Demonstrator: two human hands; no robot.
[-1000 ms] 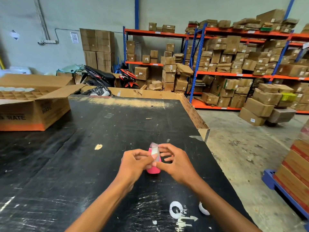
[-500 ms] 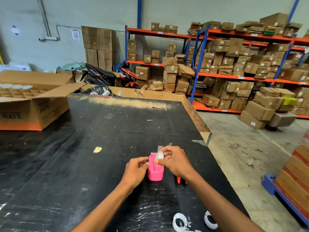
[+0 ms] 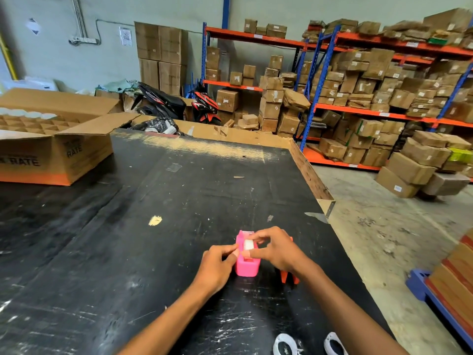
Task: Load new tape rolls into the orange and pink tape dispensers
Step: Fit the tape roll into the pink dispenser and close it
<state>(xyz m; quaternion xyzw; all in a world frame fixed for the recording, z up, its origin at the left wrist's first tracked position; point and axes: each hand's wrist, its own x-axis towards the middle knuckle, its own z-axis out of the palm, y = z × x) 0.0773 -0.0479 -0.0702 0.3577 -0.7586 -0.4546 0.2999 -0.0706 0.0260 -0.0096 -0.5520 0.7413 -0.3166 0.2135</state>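
Gripping the pink dispenser [image 3: 246,265], both hands, left [image 3: 217,268] and right [image 3: 277,248], pinch its tape roll [image 3: 248,244].

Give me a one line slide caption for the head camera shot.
Both hands, left hand and right hand, work a tape roll into the pink dispenser on a black table.
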